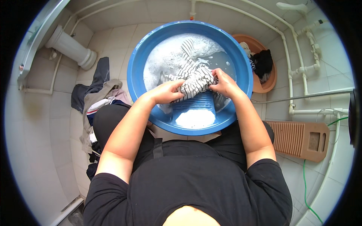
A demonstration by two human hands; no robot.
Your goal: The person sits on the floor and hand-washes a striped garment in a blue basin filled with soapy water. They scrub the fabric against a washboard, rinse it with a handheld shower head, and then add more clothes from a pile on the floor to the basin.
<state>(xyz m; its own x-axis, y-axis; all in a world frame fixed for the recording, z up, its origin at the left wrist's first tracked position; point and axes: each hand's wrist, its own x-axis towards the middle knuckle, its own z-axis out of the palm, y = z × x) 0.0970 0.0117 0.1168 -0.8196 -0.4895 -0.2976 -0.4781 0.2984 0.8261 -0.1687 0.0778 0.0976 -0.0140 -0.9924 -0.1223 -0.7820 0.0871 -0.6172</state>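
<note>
Grips of left hand and right hand pinch white, black-striped cloth, apparently steadying it. A ribbed blue plastic washboard lies beneath.

Bunched black-and-white striped cloth on blue washboard.

Striped cloth partly obscures the fingers of the left hand and a blue washboard; a blue tub blocks part of an orange basin, a knee hides one end of a brown washboard, and a dark object is cropped at right.
</note>
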